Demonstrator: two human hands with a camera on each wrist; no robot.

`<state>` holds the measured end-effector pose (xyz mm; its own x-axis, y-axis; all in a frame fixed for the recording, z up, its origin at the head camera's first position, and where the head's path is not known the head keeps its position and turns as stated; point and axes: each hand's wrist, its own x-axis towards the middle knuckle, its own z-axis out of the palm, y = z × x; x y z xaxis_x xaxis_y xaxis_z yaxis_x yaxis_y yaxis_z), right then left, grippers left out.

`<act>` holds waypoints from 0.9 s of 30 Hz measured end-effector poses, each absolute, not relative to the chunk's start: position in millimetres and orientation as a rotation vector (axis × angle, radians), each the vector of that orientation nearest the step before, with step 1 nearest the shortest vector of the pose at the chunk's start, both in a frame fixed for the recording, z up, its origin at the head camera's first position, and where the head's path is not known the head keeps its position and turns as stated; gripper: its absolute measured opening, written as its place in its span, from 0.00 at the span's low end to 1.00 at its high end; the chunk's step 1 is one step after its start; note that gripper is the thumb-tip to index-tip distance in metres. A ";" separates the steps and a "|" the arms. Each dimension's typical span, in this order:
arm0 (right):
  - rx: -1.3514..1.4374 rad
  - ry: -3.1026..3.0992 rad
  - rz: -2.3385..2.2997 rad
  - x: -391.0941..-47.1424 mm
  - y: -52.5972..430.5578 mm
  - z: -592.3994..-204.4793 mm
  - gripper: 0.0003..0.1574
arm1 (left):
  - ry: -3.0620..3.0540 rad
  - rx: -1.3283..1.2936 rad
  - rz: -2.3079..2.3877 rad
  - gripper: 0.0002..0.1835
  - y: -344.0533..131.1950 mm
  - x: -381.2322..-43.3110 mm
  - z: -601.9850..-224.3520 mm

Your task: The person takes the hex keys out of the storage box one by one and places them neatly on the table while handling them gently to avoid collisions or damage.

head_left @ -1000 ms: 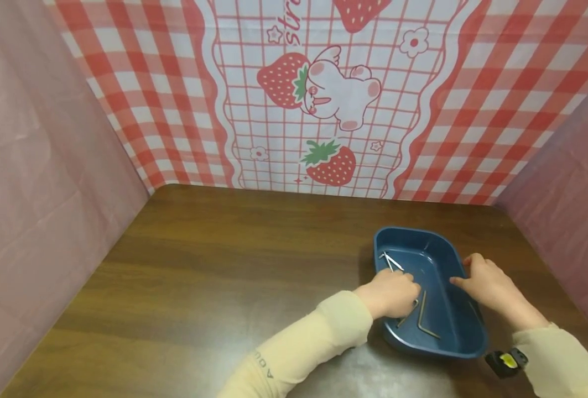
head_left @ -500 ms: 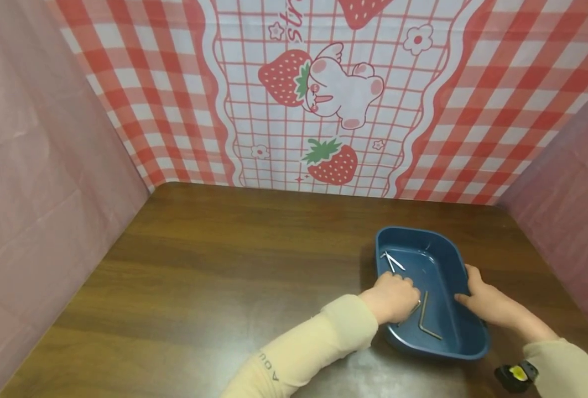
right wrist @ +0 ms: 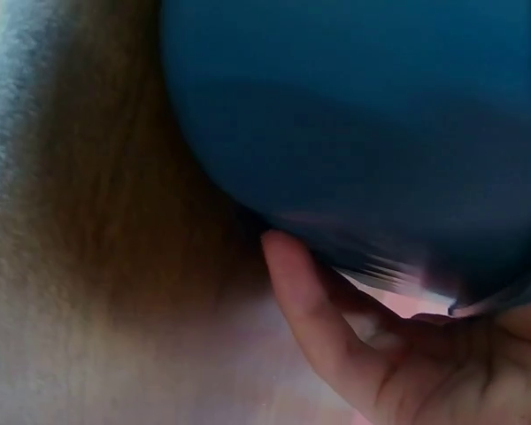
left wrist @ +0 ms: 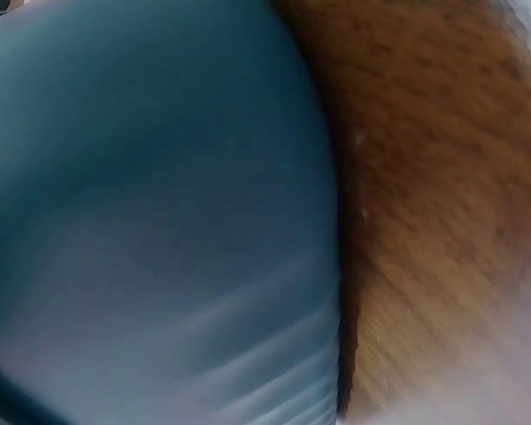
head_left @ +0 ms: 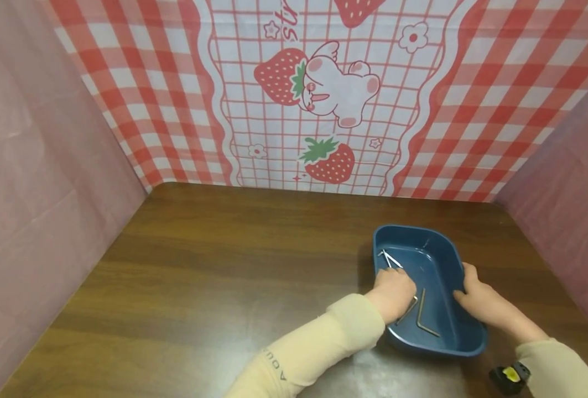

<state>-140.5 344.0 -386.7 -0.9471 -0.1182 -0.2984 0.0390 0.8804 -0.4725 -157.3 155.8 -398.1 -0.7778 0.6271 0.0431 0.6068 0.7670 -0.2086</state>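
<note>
A blue plastic bin (head_left: 440,287) stands on the right of the table with several L-shaped hex keys in it. My right hand (head_left: 488,301) grips the bin's right side, thumb over the rim; in the right wrist view its fingers (right wrist: 305,297) lie against the outer wall. My left hand (head_left: 394,290) reaches down into the bin at its left side, knuckles up. Its fingertips are hidden, so I cannot tell whether they pinch anything. A brassy hex key (head_left: 420,318) lies to its right, another hex key (head_left: 406,311) shows just below it, and silver hex keys (head_left: 392,258) lie beyond it.
The brown wooden table (head_left: 214,276) stretches to the left of the bin. A red checked strawberry cloth (head_left: 323,110) hangs behind it, with pink curtains (head_left: 50,166) at the sides. A black wrist device (head_left: 510,378) sits by the right sleeve.
My right hand has slid toward me along the bin's side and taken a firmer grip on it. My left hand has shifted slightly, uncovering more of the hex key below it.
</note>
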 end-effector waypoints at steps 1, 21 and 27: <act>-0.058 2.742 -0.696 -140.7 343.5 -387.7 0.42 | -2.854 -0.987 0.270 0.09 155.7 -157.4 -397.8; -0.058 2.828 -0.678 -139.3 341.9 -393.3 0.40 | -2.873 -1.169 0.238 0.10 150.9 -161.4 -397.6; -0.051 2.811 -0.676 -139.3 341.8 -393.1 0.41 | -2.873 -1.227 0.247 0.07 149.0 -160.6 -394.9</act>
<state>-139.3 341.8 -393.1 -0.9682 -0.0919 -0.2326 0.0240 0.8917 -0.4520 -160.6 149.0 -394.9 -0.6933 0.7186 -0.0544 0.7173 0.6809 -0.1480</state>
